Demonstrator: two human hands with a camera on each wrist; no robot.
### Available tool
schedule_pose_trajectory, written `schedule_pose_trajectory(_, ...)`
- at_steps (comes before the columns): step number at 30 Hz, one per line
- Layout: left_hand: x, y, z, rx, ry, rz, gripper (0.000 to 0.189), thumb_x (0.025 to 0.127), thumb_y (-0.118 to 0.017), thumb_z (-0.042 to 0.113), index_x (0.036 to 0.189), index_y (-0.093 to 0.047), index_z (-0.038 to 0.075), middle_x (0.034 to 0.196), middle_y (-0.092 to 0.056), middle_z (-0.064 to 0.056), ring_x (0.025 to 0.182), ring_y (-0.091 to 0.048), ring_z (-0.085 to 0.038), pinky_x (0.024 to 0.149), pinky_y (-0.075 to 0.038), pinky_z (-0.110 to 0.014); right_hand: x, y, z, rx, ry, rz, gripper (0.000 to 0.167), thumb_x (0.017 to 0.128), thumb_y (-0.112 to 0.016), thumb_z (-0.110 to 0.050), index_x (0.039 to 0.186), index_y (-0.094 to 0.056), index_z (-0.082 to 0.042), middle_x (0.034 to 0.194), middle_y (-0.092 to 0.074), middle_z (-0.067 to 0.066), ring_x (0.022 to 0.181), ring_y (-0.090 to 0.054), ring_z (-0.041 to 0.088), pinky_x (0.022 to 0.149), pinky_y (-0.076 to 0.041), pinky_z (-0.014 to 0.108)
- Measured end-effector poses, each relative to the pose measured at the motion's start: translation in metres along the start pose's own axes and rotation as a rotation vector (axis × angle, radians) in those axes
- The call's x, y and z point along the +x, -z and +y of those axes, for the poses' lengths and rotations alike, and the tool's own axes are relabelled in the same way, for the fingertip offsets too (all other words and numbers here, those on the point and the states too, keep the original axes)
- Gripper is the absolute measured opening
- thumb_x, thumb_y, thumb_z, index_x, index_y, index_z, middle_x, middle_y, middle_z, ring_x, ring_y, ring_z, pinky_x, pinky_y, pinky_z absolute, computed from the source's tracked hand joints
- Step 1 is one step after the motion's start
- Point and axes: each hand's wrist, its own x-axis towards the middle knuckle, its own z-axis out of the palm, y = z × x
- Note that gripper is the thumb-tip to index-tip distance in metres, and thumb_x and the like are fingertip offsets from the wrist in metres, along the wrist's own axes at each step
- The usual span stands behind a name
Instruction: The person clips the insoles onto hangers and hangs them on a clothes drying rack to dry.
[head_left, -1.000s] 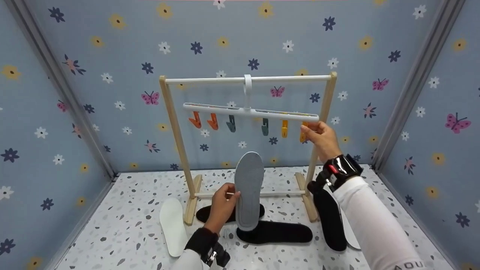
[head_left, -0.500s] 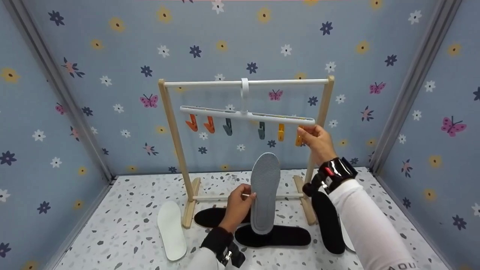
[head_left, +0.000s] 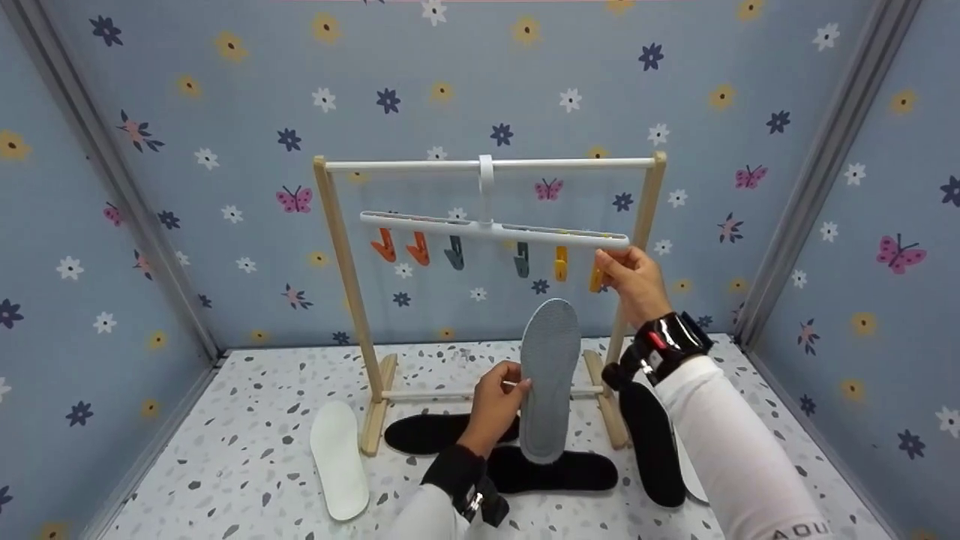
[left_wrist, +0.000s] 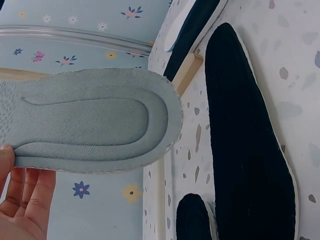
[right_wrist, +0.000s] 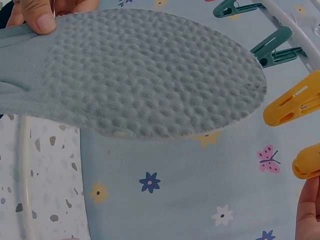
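My left hand (head_left: 496,401) pinches a grey insole (head_left: 551,379) by its side edge, thumb on the front face. The insole stands nearly upright below the hanger, its dimpled toe end up; the right wrist view shows that end near the yellow clips. My right hand (head_left: 636,281) grips the outermost yellow clothespin (head_left: 596,276) at the hanger's right end. A second yellow clothespin (head_left: 561,264) hangs beside it. The white hanger (head_left: 427,223) hooks over the rack's top rail and tilts down to the right. Green clips (head_left: 522,260) and orange clips (head_left: 385,246) hang along it.
A wooden-legged rack (head_left: 349,285) stands on the speckled surface. Black insoles (head_left: 589,471) lie under and in front of it, another black insole (head_left: 654,450) by its right foot partly over a white one. A white insole (head_left: 339,461) lies at left. Floral walls enclose the space.
My left hand has carried the grey insole to the right, toward the yellow clips. My right hand keeps its grip on the outer yellow clothespin, and the view has shifted slightly.
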Motion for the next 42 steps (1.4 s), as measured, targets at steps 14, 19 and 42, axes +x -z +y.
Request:
schedule_pose_trajectory(14,0.010,-0.013,0.004,0.008,-0.005,-0.002,0.007,0.086,-0.065,0.003,0.093,-0.063,0.001,0.088,-0.064,-0.009,0.070,-0.059,-0.012,0.059,-0.049,-0.023,0.001,-0.006,-0.004,0.008,0.010,0.025,0.007,0.090,-0.062,-0.008,0.093,-0.056,-0.008,0.080,-0.059,-0.004,0.074,-0.057,0.009,0.069,-0.049,0.021)
schedule_pose_trajectory(19,0.012,-0.015,0.005,0.022,-0.010,-0.020,0.008,0.088,-0.064,0.006,0.096,-0.064,0.003,0.092,-0.064,-0.010,0.073,-0.061,-0.016,0.060,-0.050,-0.025,0.001,-0.007,-0.006,0.054,0.028,0.022,0.007,0.090,-0.063,-0.006,0.087,-0.057,-0.009,0.077,-0.060,-0.004,0.073,-0.057,0.008,0.069,-0.049,0.020)
schedule_pose_trajectory(42,0.020,-0.030,0.015,-0.051,-0.032,-0.073,0.009,0.089,-0.063,0.004,0.097,-0.063,0.001,0.090,-0.064,-0.010,0.073,-0.061,-0.014,0.063,-0.050,-0.025,0.002,-0.006,-0.005,0.045,0.020,0.025,0.004,0.091,-0.061,-0.006,0.092,-0.058,-0.008,0.077,-0.059,-0.004,0.071,-0.056,0.008,0.066,-0.048,0.020)
